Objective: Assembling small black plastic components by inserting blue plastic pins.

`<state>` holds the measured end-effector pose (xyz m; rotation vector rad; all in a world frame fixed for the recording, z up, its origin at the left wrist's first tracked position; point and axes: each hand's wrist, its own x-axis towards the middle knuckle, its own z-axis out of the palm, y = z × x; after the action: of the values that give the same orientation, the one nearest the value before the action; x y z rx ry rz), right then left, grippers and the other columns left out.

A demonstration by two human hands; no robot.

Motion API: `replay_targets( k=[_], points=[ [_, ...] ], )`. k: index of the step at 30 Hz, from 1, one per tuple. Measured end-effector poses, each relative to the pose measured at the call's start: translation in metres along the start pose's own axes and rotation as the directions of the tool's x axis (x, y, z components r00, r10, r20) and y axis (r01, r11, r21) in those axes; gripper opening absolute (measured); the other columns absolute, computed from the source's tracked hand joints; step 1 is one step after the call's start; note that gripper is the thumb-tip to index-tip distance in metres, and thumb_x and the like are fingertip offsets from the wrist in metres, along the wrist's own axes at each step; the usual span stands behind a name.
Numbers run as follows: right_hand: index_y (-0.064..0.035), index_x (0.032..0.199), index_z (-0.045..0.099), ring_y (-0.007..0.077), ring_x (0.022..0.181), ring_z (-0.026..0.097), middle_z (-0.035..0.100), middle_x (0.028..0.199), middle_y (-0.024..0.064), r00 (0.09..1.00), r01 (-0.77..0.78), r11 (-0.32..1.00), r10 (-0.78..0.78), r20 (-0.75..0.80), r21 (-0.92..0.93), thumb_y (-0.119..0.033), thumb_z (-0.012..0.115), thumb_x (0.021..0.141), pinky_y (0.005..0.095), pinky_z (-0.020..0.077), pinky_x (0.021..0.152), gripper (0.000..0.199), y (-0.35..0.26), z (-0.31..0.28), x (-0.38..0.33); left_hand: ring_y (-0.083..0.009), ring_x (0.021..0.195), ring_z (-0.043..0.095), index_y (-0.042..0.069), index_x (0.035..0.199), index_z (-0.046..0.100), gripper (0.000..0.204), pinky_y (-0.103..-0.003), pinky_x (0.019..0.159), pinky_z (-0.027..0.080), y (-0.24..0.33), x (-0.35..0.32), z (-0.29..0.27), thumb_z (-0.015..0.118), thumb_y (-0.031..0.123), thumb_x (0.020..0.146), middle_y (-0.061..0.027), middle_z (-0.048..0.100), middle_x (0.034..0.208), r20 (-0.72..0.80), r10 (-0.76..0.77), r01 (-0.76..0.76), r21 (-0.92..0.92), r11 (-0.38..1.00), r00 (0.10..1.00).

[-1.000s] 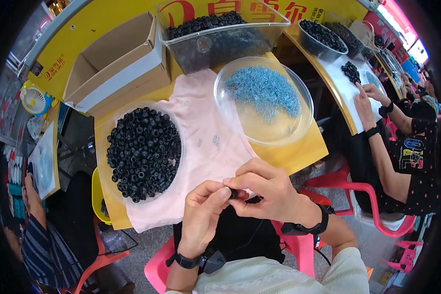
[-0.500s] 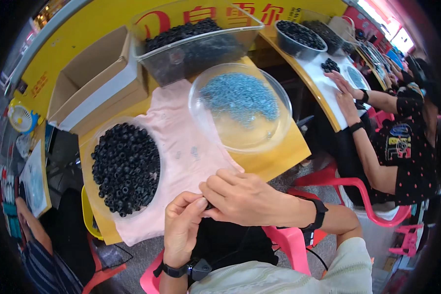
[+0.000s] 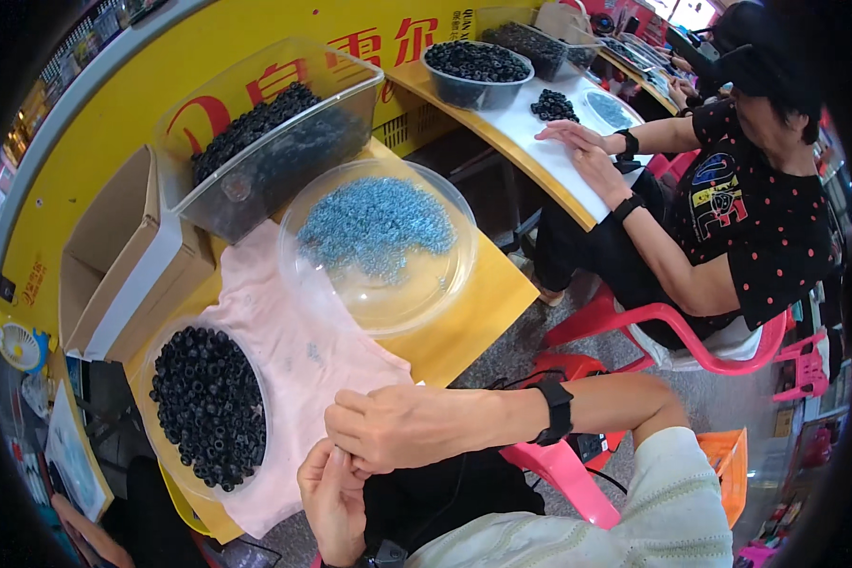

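My right hand (image 3: 398, 431) is closed, its fingertips meeting those of my left hand (image 3: 334, 497) over the near edge of a pale pink cloth (image 3: 289, 350). The left thumb and fingers are pinched together. Whatever lies between the fingertips is hidden behind them. Left of the cloth, many small black ring-shaped pieces (image 3: 208, 407) fill a shallow round clear tray (image 3: 265, 417). Farther off, a bigger round clear tray (image 3: 379, 308) carries a spread of tiny light-blue pieces (image 3: 374, 222). Both hands are apart from the trays.
A clear plastic bin (image 3: 293, 170) of black pieces and an open cardboard box (image 3: 137, 275) stand at the back of the yellow table (image 3: 497, 303). On the right, a co-worker's hands (image 3: 592, 156) rest over another table near a bowl of black pieces (image 3: 478, 76). A pink chair (image 3: 672, 336) is close by.
My view has swung to the right, so the table appears farther left and more of the co-worker shows. A small black piece glimpsed between my fingers before is now hidden.
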<state>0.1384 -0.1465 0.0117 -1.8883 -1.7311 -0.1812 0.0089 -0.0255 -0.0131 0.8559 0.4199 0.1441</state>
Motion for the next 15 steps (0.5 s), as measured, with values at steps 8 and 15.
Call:
replay_targets(
  k=[8,15],
  points=[
    [-0.0008,0.069,0.056,0.0206,0.071,0.057,0.051,0.075,0.0084,0.999,-0.02,0.988,0.013,0.049,0.153,-0.018,0.064,0.074,0.0303,0.0499,0.057,0.02,-0.004,0.01,-0.011,-0.0223,0.068,0.065,-0.005,0.089,0.06,0.025,-0.034,0.066,0.056,0.002,-0.006,-0.01,0.052,0.017,0.098,-0.0129,0.065,0.078,-0.014,-0.068,0.069,0.116,0.991,0.998],
    [-0.0014,0.085,0.053,0.0232,0.075,0.059,0.051,0.081,0.0096,0.988,-0.146,0.967,0.152,-0.015,0.208,-0.016,0.063,0.081,0.0328,0.0513,0.058,0.018,-0.009,0.005,-0.014,-0.0225,0.079,0.069,-0.011,0.101,0.062,0.023,-0.033,0.076,0.057,0.015,0.004,-0.005,0.052,0.009,0.097,-0.0173,0.068,0.089,0.132,-0.094,0.068,0.19,0.979,0.987]
  ],
)
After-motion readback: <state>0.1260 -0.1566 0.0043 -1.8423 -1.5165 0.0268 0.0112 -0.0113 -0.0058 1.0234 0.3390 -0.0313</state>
